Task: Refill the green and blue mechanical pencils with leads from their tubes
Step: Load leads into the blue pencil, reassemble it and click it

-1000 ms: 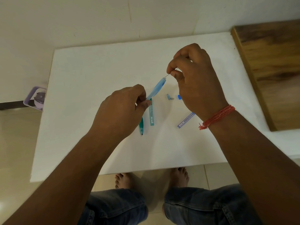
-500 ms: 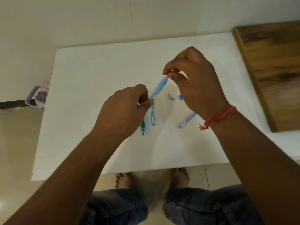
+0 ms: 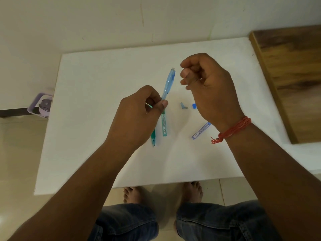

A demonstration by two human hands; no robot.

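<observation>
My left hand [image 3: 139,115] grips the lower part of the blue mechanical pencil [image 3: 168,84], which points up and away with its open top end free. My right hand [image 3: 206,84] hovers just right of that top end, fingers curled and holding nothing that shows. The green mechanical pencil [image 3: 153,137] lies on the white table [image 3: 90,136], partly under my left hand. Beside it lies the green lead tube [image 3: 164,125]. The blue lead tube [image 3: 200,131] lies under my right wrist. A small grey-blue pencil cap [image 3: 183,106] and a blue tube cap [image 3: 194,106] rest between my hands.
A wooden board [image 3: 291,75] borders the table on the right. A purple container [image 3: 41,106] sits on the floor at the left edge. My knees and bare feet show below the table's front edge.
My right hand pushed the lead into the blue pencil's top and has pulled away to the right. The pencil now stands steeper.
</observation>
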